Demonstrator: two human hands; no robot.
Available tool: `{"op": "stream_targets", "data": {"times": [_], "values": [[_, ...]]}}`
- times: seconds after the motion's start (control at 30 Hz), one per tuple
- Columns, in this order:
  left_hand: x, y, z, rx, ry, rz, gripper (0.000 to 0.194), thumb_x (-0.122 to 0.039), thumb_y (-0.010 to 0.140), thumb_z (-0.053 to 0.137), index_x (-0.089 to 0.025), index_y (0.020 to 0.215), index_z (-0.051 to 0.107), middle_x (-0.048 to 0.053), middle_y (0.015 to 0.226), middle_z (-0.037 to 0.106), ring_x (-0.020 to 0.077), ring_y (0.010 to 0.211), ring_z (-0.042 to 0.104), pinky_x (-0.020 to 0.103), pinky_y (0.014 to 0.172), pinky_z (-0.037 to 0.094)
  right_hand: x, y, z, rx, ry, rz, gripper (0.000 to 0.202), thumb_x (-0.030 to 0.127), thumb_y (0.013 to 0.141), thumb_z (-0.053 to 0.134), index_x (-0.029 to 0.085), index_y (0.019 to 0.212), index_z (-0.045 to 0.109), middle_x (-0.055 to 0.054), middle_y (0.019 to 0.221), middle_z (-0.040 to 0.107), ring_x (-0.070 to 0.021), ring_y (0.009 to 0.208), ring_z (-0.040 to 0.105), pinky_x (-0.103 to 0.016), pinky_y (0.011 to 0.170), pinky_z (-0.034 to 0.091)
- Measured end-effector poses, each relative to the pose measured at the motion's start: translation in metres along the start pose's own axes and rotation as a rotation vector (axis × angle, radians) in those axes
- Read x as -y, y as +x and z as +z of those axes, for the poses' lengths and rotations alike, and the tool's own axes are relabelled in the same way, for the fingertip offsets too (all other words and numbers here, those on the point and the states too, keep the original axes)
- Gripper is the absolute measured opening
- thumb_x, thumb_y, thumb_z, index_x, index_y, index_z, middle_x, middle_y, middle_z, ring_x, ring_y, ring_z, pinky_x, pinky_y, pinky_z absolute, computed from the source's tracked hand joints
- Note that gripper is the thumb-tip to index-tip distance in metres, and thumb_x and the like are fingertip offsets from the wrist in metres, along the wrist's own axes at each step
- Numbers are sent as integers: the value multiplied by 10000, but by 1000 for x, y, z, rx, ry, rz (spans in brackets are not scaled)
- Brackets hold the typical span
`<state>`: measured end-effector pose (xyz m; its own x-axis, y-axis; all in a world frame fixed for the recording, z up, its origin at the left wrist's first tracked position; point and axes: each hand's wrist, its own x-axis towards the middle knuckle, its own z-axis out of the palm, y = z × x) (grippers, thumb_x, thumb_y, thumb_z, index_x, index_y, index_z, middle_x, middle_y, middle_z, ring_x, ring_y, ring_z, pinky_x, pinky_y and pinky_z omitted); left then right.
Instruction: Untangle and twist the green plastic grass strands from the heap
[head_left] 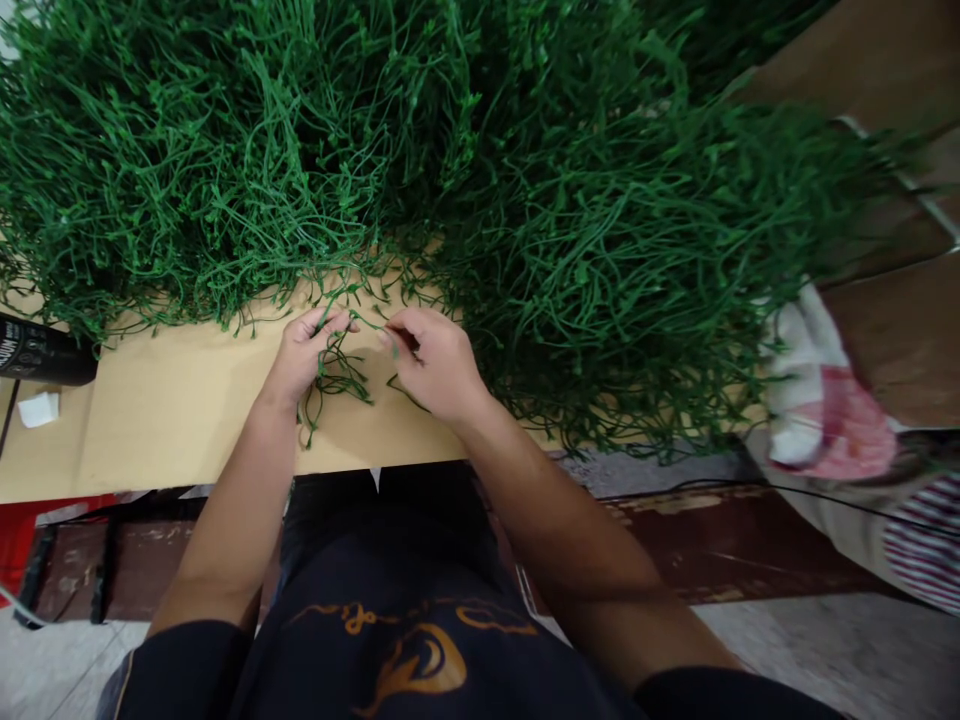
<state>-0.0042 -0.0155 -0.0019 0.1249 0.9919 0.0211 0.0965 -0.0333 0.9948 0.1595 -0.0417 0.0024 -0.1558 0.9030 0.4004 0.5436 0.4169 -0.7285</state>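
Thin green plastic stems lie in a large heap [300,150] across the tan cardboard surface [180,400]. Near the front edge of the cardboard, my left hand [304,350] is closed on a small bunch of green stems [345,375], whose ends hang down below the fingers. To its right, my right hand [435,360] pinches a green stem that stretches across the short gap between the two hands. The fingertips of my right hand partly hide the end of that stem.
A black cylindrical bottle [45,350] lies at the left edge, with a small white piece [39,409] below it. Brown cardboard boxes [900,330] and a red and white cloth [825,400] are at the right. Part of a striped fabric shows at the lower right.
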Motion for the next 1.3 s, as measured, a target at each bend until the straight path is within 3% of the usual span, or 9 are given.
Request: {"op": "stream_targets", "data": {"times": [0.23, 0.33, 0.5, 0.7, 0.8, 1.07, 1.3], "values": [[9, 9, 1, -188, 103, 42, 218, -296, 756, 624, -170, 610, 521, -51, 538, 430, 72, 529, 375, 211, 549, 332, 14, -4, -3, 150, 82, -21, 203, 216, 811, 431, 196, 614, 388, -3, 604, 424, -131, 631, 392, -280, 614, 318], [5, 6, -1, -119, 58, 49, 260, -375, 776, 588, -170, 628, 529, -35, 586, 460, 83, 574, 419, 219, 588, 354, 13, -4, -5, 69, -37, 1, 202, 208, 797, 449, 198, 609, 378, -6, 599, 412, -137, 631, 372, -288, 614, 298], [1, 1, -1, 24, 133, 31, 281, -386, 645, 708, -154, 732, 576, -18, 680, 546, 100, 649, 480, 238, 664, 390, 8, -2, -4, 52, -87, 8, 200, 200, 797, 455, 201, 612, 378, -14, 606, 427, -151, 645, 386, -299, 626, 302], [12, 4, 2, -44, 151, 47, 143, -290, 703, 625, -163, 702, 559, -23, 660, 535, 95, 643, 475, 222, 658, 390, 11, -1, -2, 151, 10, 37, 192, 174, 790, 444, 200, 615, 371, -9, 618, 419, -148, 656, 396, -295, 630, 305], [16, 4, 5, -94, 263, 73, 77, -230, 716, 583, -169, 685, 548, -37, 612, 511, 92, 600, 452, 222, 622, 378, 13, -3, -3, 214, 91, 27, 223, 183, 797, 431, 199, 598, 333, 1, 603, 392, -134, 639, 386, -286, 623, 303], [24, -1, 14, -117, 559, 132, 14, -186, 692, 574, -183, 680, 582, 22, 725, 628, 165, 726, 558, 295, 707, 421, 10, -20, -17, 173, 178, 20, 222, 191, 789, 429, 195, 587, 338, 31, 553, 348, -95, 550, 338, -251, 556, 277], [20, -2, 8, 11, 343, 11, 173, -340, 756, 551, -174, 707, 551, -11, 639, 557, 117, 623, 490, 248, 628, 393, 2, -18, -11, 97, 207, 97, 206, 259, 816, 436, 198, 624, 394, 30, 548, 374, -103, 546, 367, -254, 543, 294]]}}
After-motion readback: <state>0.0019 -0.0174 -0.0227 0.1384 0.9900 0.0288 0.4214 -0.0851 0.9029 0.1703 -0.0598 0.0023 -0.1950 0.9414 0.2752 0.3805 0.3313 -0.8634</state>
